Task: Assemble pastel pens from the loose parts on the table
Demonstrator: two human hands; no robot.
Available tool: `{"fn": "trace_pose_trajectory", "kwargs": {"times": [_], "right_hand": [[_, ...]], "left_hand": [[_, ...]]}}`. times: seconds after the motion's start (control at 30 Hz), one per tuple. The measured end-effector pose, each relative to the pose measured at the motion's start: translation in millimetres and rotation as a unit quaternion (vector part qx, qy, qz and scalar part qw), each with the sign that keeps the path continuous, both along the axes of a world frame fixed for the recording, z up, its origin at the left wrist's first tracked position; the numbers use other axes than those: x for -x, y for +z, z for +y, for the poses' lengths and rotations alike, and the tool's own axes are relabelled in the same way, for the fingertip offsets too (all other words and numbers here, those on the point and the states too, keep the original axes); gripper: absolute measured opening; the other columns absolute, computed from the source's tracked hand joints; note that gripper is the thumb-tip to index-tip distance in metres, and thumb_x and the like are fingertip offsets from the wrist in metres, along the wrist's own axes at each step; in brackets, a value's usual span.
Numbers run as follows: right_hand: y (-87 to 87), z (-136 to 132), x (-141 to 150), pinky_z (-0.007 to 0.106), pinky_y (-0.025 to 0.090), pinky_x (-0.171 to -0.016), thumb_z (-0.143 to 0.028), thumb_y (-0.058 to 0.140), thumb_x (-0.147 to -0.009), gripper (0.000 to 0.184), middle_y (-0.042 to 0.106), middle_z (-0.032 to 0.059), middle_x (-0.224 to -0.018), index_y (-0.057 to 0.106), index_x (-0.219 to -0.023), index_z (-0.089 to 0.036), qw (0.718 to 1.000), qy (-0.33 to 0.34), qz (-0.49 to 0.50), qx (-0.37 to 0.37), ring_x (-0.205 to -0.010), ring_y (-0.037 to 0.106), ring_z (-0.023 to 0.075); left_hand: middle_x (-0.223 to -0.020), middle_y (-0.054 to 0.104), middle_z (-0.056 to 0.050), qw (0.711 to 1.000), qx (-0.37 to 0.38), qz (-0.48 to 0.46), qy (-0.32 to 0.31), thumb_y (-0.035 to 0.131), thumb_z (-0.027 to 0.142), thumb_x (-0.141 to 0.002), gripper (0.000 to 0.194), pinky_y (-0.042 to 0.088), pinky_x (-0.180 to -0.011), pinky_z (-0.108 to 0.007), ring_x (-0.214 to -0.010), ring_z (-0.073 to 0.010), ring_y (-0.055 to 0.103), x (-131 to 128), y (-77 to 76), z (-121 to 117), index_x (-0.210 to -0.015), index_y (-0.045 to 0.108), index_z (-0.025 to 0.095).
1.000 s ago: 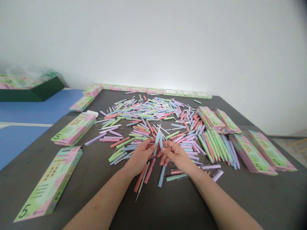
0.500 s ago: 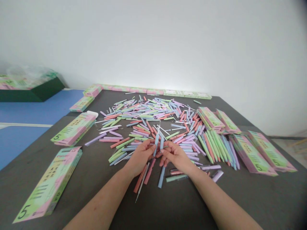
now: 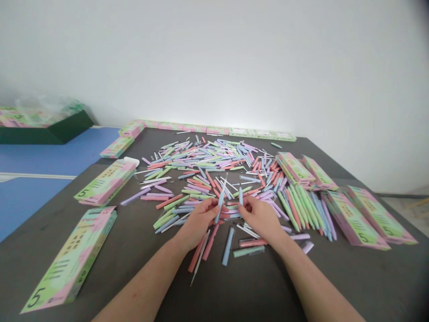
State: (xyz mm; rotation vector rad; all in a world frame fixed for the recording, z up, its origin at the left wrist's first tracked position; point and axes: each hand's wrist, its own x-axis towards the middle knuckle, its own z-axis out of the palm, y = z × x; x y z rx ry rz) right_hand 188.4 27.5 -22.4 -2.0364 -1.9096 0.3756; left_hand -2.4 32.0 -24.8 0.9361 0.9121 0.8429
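Note:
My left hand (image 3: 197,219) pinches a pale blue pen piece (image 3: 220,205) upright between thumb and fingers. My right hand (image 3: 260,218) grips a second, thinner pale blue pen piece (image 3: 240,196) by its lower end. Both hands hover over a loose scatter of pastel pens (image 3: 197,156) in pink, green, blue and lilac, mixed with thin white sticks. Beneath and between my hands, the pens lying there are partly hidden. A lone blue pen (image 3: 228,246) lies on the dark table just below the gap between my hands.
Green-and-pink boxes marked 5 (image 3: 72,259) lie along both sides of the dark table (image 3: 254,290), and a row of them lines its far edge. A dark green box (image 3: 67,129) with plastic-wrapped packs stands at far left on a blue surface (image 3: 50,152).
My hands have drawn apart, the right one moving rightward with its blue piece. The two blue pieces now stand farther from each other, and the view has tilted slightly.

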Motion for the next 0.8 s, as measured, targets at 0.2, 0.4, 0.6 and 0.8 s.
{"fn": "trace_pose_trajectory", "kwargs": {"times": [0.2,0.4,0.6,0.8], "right_hand": [[-4.2,-2.6,4.5,0.026,0.023,-0.053,-0.042,0.05,-0.085,0.025,0.066,0.0026,-0.065,0.058,-0.072,-0.022,0.998,0.016,-0.06,0.003,-0.06,0.058,0.0185],[-0.5,0.7,2.4,0.026,0.03,-0.054,-0.037,0.048,-0.086,0.023,0.063,0.0005,-0.062,0.06,-0.076,-0.02,0.998,0.007,0.04,-0.053,-0.057,0.056,0.0164],[14.5,35.9,30.1,0.025,0.04,-0.068,-0.02,0.048,-0.084,0.02,0.069,0.0037,-0.081,0.067,-0.089,-0.018,0.986,0.126,0.061,-0.094,-0.075,0.061,0.0163],[23.7,110.5,77.3,0.027,0.043,-0.078,-0.023,0.046,-0.087,0.027,0.072,0.0101,-0.095,0.072,-0.092,-0.017,0.987,0.149,-0.05,-0.028,-0.092,0.064,0.0207]], "left_hand": [[-0.094,0.069,-0.007,1.0,0.006,-0.017,0.006,0.062,0.027,-0.081,0.017,0.05,-0.072,-0.026,-0.081,-0.0161,0.068,-0.1,1.8,-0.5,-0.092,0.062,0.015],[-0.09,0.069,-0.006,0.999,0.009,-0.027,0.03,0.063,0.025,-0.079,0.015,0.05,-0.07,-0.025,-0.078,-0.0149,0.067,-1.2,1.5,0.1,-0.092,0.061,0.015],[-0.082,0.067,-0.002,0.996,0.01,-0.001,0.091,0.06,0.027,-0.079,0.014,0.048,-0.06,-0.021,-0.067,-0.0117,0.064,-0.7,1.4,3.3,-0.089,0.061,0.017],[-0.072,0.062,0.001,0.984,-0.014,0.002,0.179,0.058,0.03,-0.079,0.015,0.045,-0.053,-0.019,-0.056,-0.0088,0.054,2.0,1.4,6.6,-0.087,0.059,0.018]]}}
